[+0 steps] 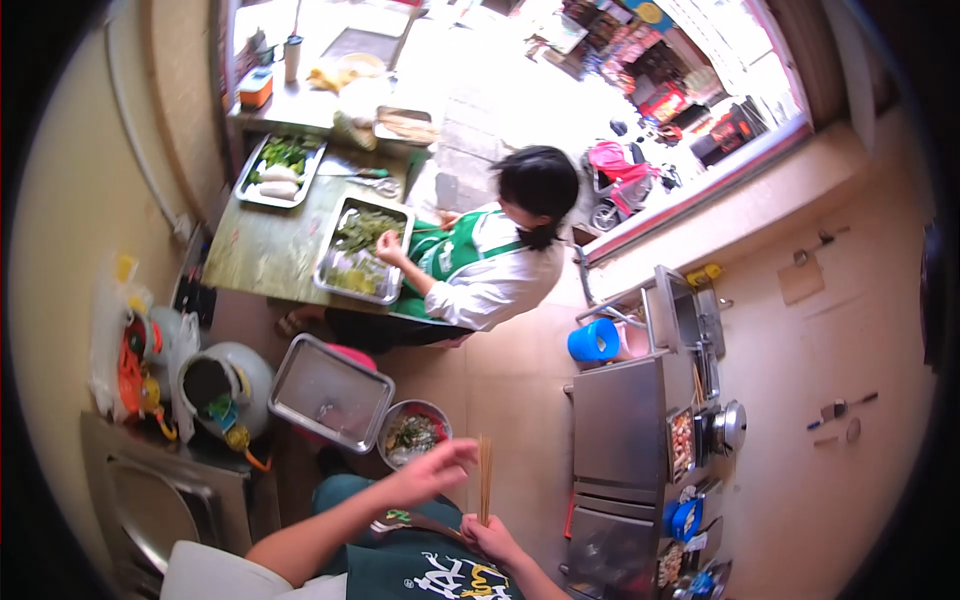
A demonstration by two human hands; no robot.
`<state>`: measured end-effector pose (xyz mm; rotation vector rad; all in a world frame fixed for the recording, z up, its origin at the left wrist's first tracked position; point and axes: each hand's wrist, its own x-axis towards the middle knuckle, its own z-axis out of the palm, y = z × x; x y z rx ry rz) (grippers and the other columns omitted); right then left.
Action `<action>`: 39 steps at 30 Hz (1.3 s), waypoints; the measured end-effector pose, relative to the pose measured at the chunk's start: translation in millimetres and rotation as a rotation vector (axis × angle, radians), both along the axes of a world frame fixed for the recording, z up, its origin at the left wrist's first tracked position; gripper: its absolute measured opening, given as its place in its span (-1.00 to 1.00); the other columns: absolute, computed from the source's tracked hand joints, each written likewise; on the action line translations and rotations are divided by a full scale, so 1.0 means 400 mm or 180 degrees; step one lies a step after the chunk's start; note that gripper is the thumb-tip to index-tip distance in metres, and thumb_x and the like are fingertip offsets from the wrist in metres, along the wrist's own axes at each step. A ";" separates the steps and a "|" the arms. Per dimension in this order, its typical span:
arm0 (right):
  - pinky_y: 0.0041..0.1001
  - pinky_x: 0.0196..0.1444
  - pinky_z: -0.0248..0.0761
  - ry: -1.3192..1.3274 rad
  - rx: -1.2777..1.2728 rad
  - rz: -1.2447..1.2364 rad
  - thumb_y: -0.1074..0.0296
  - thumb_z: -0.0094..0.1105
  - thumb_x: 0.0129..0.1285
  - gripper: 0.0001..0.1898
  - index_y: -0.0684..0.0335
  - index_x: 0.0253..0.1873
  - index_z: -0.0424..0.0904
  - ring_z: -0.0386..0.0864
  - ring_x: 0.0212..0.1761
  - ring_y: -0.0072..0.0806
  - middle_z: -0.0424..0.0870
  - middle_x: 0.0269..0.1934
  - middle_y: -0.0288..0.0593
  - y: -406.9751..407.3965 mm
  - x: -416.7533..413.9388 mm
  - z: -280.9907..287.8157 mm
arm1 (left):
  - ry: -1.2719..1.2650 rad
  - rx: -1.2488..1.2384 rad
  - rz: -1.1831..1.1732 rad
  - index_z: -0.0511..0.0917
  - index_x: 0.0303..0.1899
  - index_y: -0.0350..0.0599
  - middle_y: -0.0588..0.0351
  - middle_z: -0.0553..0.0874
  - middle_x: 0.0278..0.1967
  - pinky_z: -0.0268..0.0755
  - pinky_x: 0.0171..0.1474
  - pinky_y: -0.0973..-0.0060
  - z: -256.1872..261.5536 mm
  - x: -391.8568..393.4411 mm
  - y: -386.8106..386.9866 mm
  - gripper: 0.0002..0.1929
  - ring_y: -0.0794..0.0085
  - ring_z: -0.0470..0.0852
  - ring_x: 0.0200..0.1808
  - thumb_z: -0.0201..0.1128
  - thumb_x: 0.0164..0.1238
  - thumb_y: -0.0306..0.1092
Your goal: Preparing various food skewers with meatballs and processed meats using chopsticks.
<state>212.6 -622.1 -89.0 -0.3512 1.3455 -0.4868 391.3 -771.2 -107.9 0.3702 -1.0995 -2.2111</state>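
My right hand (491,536) is closed around the lower end of a bundle of thin bamboo skewers (485,476), which stands upright in front of my dark green apron (427,570). Beside the tips of the bundle, my left hand (439,472) is raised with its fingers spread, and nothing shows in it. Past that hand stands a round metal bowl (388,452) of food with chopped greens, partly hidden by the hand. A rectangular metal tray (289,390) lies next to the bowl, with small wet-looking bits on its bottom.
A co-worker in a green apron (469,247) sits at a table (262,259), one hand over a tray of leafy greens (364,244). Gas cylinders (259,382) stand at left. Along the right wall runs a steel cabinet (619,427) with a pot (731,427) and food trays.
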 end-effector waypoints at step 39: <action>-0.65 -0.75 -0.14 -0.2195 -0.1278 -0.2413 0.31 -0.19 0.42 -0.81 0.11 -0.34 0.29 0.05 -0.74 -0.69 0.20 -0.62 -0.39 0.638 -1.223 -0.070 | -0.1306 -0.1031 -0.3099 0.53 0.08 -0.28 0.05 0.74 -0.12 0.51 0.08 0.48 0.118 -1.610 0.528 -0.67 0.46 0.67 -0.03 -0.03 0.58 -0.22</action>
